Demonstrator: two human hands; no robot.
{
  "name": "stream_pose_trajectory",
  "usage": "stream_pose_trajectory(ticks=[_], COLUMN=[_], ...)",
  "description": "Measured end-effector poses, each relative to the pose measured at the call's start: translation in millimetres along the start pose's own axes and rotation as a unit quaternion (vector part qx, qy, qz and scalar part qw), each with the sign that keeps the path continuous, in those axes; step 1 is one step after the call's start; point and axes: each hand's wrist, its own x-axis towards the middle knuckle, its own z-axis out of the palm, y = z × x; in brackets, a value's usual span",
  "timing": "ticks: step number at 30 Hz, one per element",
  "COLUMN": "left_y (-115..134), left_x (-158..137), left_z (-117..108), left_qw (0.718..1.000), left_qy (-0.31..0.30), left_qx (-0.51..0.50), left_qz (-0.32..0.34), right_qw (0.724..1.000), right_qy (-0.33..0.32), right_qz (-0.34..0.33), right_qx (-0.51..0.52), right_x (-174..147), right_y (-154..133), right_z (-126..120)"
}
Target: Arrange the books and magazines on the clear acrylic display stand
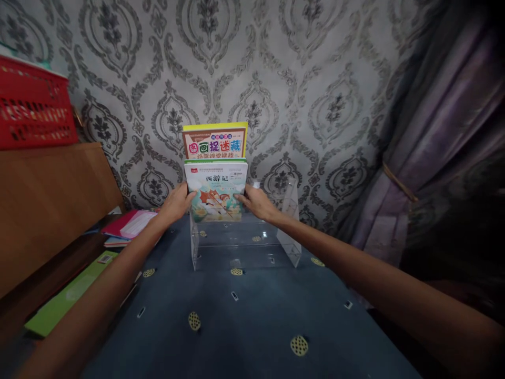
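My left hand [176, 202] and my right hand [257, 202] grip a white-covered picture book [216, 184] by its two side edges, thumbs on the front cover. A green edge just behind its top suggests another book held with it, though I cannot tell for sure. Farther back stands a taller book [215, 143] with a brown-and-pink title cover, and a yellow edge shows behind that one. The held book is upright at the left part of a clear acrylic rack [290, 226], whose shelves and right side panel show. The fingers behind the book are hidden.
The rack stands on a dark blue patterned cloth [244, 337] against a wallpapered wall. On the left are a green book [73, 295], pink booklets [128, 223], a wooden panel [55, 205] and a red basket [35, 102]. A purple curtain [437, 131] hangs right.
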Motion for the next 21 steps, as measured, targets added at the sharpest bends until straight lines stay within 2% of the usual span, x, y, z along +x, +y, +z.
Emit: stream_pose_trajectory(ticks=[4,8,14,21], left_y=[-4.3,-4.5,-4.7,-0.1], left_x=[2.1,0.9,-2.9,-6.2], left_z=[-5.7,-7.4,-5.3,-8.0], left_qw=[0.999,0.998,0.998,0.998], left_qy=[-0.030,-0.041,-0.030,-0.038], left_qx=[-0.020,-0.033,-0.057,-0.041], left_qz=[0.029,0.023,0.016,0.005], right_qw=[1.000,1.000,1.000,0.996], right_qy=[0.006,0.001,-0.008,-0.017], right_qz=[-0.013,-0.019,-0.020,-0.046], right_qx=[0.004,0.017,0.014,0.081], right_x=[-1.7,-2.0,-1.2,0.3], right_y=[0.4,1.5,3.0,9.4], right_z=[2.2,3.2,2.5,0.1])
